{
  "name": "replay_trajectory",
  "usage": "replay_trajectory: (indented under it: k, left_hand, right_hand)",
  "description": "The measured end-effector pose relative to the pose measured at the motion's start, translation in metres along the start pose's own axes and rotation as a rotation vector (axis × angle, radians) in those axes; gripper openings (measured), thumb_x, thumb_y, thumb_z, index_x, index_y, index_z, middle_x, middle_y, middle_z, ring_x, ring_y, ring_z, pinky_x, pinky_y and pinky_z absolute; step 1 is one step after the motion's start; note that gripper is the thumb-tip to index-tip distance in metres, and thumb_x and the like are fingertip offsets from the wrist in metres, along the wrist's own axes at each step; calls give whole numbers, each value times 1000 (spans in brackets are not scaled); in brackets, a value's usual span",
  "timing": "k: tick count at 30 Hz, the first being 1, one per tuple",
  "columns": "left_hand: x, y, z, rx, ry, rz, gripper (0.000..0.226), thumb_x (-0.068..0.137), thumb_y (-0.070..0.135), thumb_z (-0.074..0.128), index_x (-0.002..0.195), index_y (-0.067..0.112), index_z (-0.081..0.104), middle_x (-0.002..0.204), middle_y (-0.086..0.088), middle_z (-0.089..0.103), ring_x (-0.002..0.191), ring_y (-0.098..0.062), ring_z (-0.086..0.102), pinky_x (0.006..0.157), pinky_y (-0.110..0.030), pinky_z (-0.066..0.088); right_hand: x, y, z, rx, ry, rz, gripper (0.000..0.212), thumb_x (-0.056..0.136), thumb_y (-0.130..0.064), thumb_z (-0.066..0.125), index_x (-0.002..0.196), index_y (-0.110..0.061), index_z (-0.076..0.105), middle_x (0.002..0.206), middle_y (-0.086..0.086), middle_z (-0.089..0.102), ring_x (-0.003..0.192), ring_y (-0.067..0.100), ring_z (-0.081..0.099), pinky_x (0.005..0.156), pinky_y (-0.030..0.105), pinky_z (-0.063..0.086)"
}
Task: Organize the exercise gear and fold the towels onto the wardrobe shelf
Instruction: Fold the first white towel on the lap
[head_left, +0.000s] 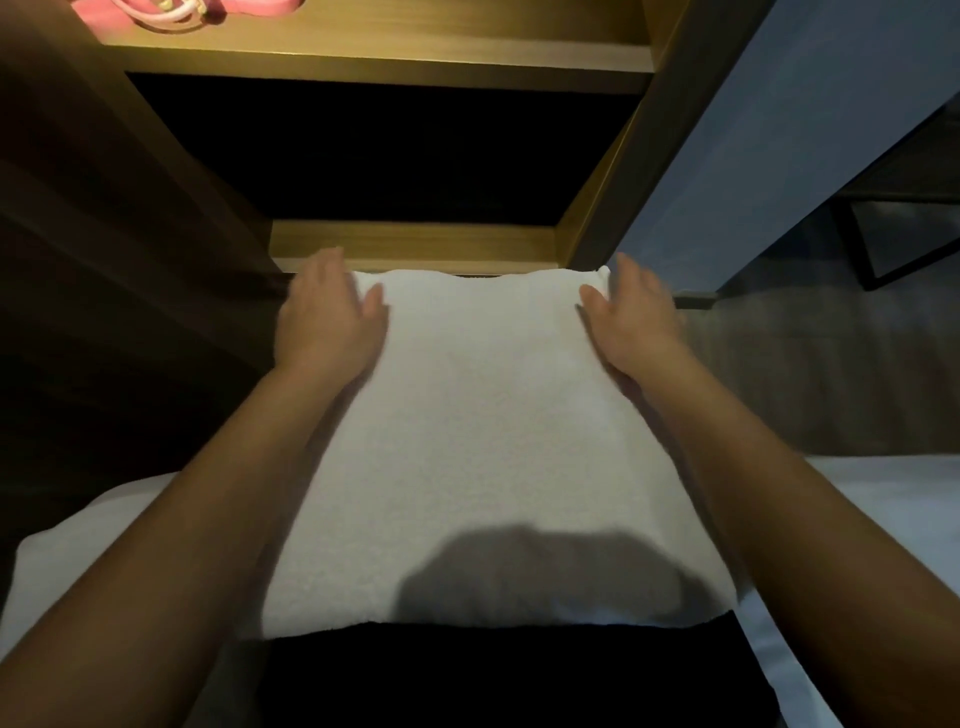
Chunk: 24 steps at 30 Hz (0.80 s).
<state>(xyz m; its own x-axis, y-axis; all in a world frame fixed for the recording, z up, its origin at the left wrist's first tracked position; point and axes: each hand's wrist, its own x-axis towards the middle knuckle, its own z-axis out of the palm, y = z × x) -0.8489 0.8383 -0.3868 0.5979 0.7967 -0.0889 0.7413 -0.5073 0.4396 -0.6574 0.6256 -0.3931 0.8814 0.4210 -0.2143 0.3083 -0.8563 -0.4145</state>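
The thick folded white terry towel filled the middle of the view. Its far edge sat just short of the lip of the lower wooden wardrobe shelf at 12 o'clock, and its near edge ended over a patch of black fabric at 6 o'clock. What bore its weight underneath could not be told.

It looked soft, light and limp, a cloth that would sag and spill its fold if lifted by one edge. The nap seemed rough enough not to slip, and nothing about it was fragile. The sound hold was probably from both long sides at once, with palms pressing inward or slipped beneath so the layers stayed stacked on the way to the shelf.

The left grip lay at the towel's 11 o'clock corner, fingers straight and pointing toward the wardrobe, thumb resting on the top surface. It was released and flat against the cloth, not clenched round it. The right grip mirrored it at the 1 o'clock corner, likewise loose, thumb on top and fingers extended. Both forearms ran along the towel's sides from 7 and 5 o'clock.

A pink item sat on the lit upper wooden shelf at 11 o'clock, and a white bed sheet showed at 4 o'clock.
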Motion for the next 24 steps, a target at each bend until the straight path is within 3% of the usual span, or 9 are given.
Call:
replay_trajectory:
  k: [3, 5, 10, 16, 19, 21, 24]
  left_hand:
    - [-36, 35, 15, 120, -108, 344, 62, 101, 48, 32, 155, 24, 13, 163, 4, 7, 150, -15, 0, 122, -43, 3]
    - [-56, 35, 25, 255, -254, 421, 60, 101, 51, 21, 156, 27, 10, 164, 4, 0, 150, -16, -7, 121, -47, -3]
    - [-63, 3, 20, 236, -293, 297, 71, 91, 64, 8, 155, 34, 8, 164, 6, -6, 150, -19, -10, 120, -49, -4]
    - [-76, -25, 9, 58, -346, 49, 78, 84, 71, 10, 154, 38, -1, 163, 10, -11, 149, -18, -11, 118, -51, 6]
    - [-83, -41, 6, -117, -395, -88, 70, 92, 67, 21, 153, 40, -1, 163, 10, -6, 150, -23, 6, 115, -52, 20]
    - [-90, -55, 2, -237, -427, -192, 68, 93, 66, 25, 152, 41, 3, 162, 3, 15, 143, -27, 28, 109, -51, 30]
    - [-100, -69, -5, -257, -425, -342, 66, 92, 69, 26, 142, 28, 37, 136, -6, 52, 106, -20, 50, 89, -43, 42]
  right_hand:
    - [-37, -30, 14, -197, -91, -336, 63, 99, -55, 25, 154, -27, 13, 163, -1, 6, 150, 25, 0, 117, 52, 1]
    - [-58, -29, 26, -345, -215, -391, 64, 98, -60, 16, 155, -31, 5, 163, -4, -6, 150, 24, -11, 118, 54, -6]
    - [-62, -5, 25, -324, -234, -291, 70, 94, -68, 15, 154, -35, 0, 163, -8, -11, 149, 24, -12, 117, 53, -6]
    - [-73, 14, 14, -163, -300, -126, 79, 88, -72, 15, 153, -34, -7, 163, -5, -12, 150, 25, -7, 119, 54, 9]
    - [-83, 27, 6, 62, -341, -5, 79, 90, -71, 22, 154, -31, -4, 164, -2, 0, 149, 27, 12, 116, 50, 21]
    - [-94, 40, -2, 218, -351, 102, 78, 91, -69, 26, 154, -27, 7, 159, 4, 23, 141, 28, 32, 111, 48, 30]
    - [-113, 61, -15, 192, -353, 240, 79, 87, -75, 24, 140, -18, 42, 133, 8, 55, 114, 26, 55, 97, 44, 44]
